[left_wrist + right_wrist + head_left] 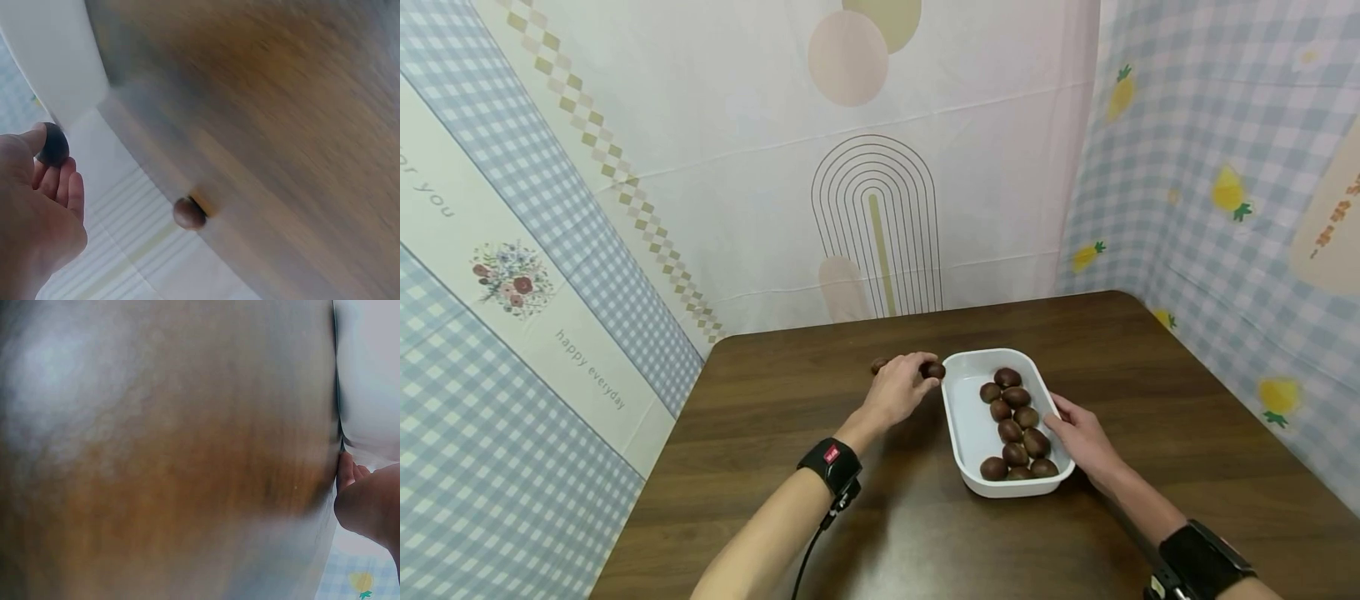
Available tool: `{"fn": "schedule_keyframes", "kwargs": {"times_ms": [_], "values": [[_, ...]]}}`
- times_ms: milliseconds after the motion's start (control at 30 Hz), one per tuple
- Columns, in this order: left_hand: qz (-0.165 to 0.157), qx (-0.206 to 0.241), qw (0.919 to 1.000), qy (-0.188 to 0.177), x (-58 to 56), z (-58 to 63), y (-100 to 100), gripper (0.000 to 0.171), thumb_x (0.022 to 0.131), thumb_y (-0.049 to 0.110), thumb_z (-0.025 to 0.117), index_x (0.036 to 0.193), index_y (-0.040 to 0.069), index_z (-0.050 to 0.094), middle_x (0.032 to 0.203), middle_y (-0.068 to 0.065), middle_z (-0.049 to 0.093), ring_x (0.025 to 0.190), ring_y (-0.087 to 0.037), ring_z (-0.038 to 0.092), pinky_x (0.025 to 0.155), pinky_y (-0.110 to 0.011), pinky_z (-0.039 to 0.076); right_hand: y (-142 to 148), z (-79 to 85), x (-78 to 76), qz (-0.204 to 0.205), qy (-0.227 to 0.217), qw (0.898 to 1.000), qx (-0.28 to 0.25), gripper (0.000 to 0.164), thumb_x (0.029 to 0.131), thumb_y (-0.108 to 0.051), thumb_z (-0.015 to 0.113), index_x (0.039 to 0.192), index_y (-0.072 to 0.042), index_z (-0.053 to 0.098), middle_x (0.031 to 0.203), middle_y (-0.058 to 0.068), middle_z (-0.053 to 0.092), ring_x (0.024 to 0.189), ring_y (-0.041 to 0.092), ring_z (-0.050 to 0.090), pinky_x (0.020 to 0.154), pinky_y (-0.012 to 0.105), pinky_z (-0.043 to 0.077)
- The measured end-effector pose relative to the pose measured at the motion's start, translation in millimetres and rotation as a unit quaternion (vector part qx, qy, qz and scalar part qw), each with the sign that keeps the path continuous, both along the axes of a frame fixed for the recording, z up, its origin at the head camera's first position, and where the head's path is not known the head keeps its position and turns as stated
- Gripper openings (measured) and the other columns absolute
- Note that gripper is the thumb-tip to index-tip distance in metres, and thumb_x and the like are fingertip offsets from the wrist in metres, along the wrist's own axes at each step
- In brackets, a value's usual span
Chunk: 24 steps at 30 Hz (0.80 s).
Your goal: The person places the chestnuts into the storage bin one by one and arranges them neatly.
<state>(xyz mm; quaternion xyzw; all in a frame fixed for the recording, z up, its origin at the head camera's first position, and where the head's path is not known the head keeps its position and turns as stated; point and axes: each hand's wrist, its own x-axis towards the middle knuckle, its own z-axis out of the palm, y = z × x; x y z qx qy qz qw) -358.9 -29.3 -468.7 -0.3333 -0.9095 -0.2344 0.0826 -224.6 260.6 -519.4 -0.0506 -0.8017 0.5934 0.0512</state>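
Observation:
My left hand (898,390) pinches a dark brown chestnut (936,370) between thumb and fingers, just off the left rim of a white rectangular tray (964,408). In the left wrist view the held chestnut (54,145) shows at the fingertips, close to the tray's outer wall (59,50). My right hand (1084,437) grips the tray's right side, thumb over the rim and fingers down the outside. Several chestnuts (1016,397) lie in the tray, mostly along its right half and near end. Another chestnut (878,365) sits on the table behind my left hand.
The brown wooden table (760,467) carries the tray right of its middle. A patterned cloth (737,167) hangs behind its back edge, with checked cloths at both sides. Black bands (831,465) are strapped on both wrists, and a cable (805,558) trails from the left one.

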Motion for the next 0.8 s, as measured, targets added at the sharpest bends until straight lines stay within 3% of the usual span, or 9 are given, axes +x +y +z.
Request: {"fn": "schedule_keyframes", "kwargs": {"times_ms": [367,600,800], "values": [[-0.063,-0.022,0.9977,0.010,20.2,0.6,26.3,0.038,0.102,0.029,0.075,0.136,0.014,0.070,0.122,0.000,0.074,0.106,-0.018,0.065,0.092,-0.034,0.054,1.2,-0.1,0.3,-0.001,-0.011,1.000,0.007,0.054,0.109,-0.007,0.049,0.160,0.008,0.038,0.146,0.035,0.055,0.108,0.011,0.064,0.081,0.021,0.056],[-0.107,-0.067,0.9909,0.047,32.1,-2.8,39.2,0.033,0.099,0.031,0.079,0.127,0.016,0.075,0.114,0.007,0.077,0.102,-0.008,0.070,0.098,-0.032,0.051,0.8,0.5,-0.6,0.001,-0.018,1.000,0.019,0.054,0.110,-0.009,0.049,0.160,0.008,0.037,0.147,0.034,0.054,0.119,0.029,0.063,0.081,0.021,0.055],[-0.119,-0.109,0.9853,0.056,41.9,-5.1,46.3,0.031,0.095,0.034,0.082,0.122,0.020,0.077,0.105,0.012,0.078,0.095,-0.005,0.069,0.105,-0.035,0.046,0.9,1.1,-1.2,0.002,-0.011,1.000,0.020,0.053,0.110,-0.009,0.049,0.159,0.009,0.038,0.146,0.035,0.055,0.115,0.026,0.065,0.080,0.022,0.056]]}}
